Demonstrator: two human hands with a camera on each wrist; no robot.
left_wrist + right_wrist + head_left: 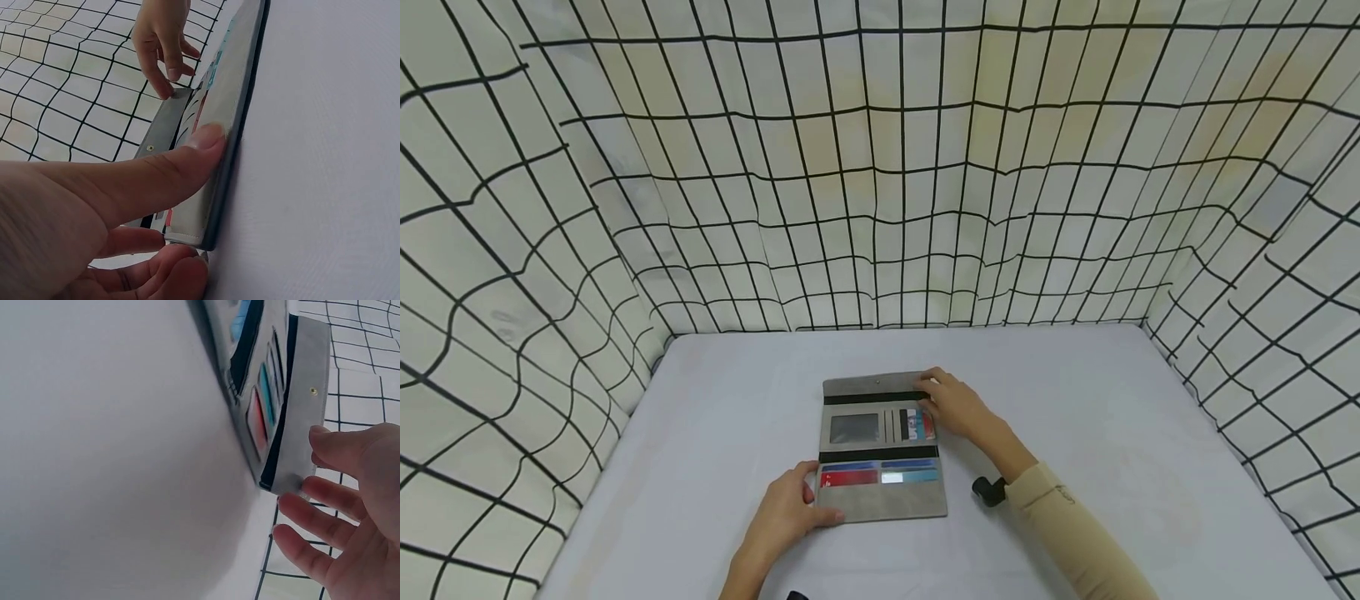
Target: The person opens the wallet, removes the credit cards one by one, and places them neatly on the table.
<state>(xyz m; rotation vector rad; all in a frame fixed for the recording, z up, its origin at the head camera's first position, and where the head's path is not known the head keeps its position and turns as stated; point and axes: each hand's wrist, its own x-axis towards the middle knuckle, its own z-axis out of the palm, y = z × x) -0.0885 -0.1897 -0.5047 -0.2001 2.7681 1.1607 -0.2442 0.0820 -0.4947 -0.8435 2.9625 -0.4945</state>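
A smooth white table [715, 433] fills the lower part of the head view, with faint pale-brown patches on its right side. Around it, 3 sides are closed in by whitish walls [497, 287] covered with a black square-mesh net [902, 108]; the back wall shows blurred yellowish patches.

Near the table's front lies a grey folding wallet with black bands [887, 505], spread open in 3 sections. Its lower section holds a red card [850, 478] and a light-blue card [921, 476]; above them are a dark clear window [854, 427] and upright cards at the right. The top flap [865, 386] carries a small brass-coloured stud [314, 391].

The left hand [784, 510] grips the wallet's lower left corner, thumb pressed on top and fingers bent at the side. The right hand [958, 407] lightly pinches the flap's right end between thumb and forefinger, its other fingers loosely spread.

The right hand covers the flap's corner in the head view, and the left fingertips are partly hidden at the wallet's edge. Beside the beige sleeve [1067, 525] sits a small black object [988, 491], hard to identify; another dark piece [797, 596] is cut off by the bottom edge. Print on the cards is too small to read.
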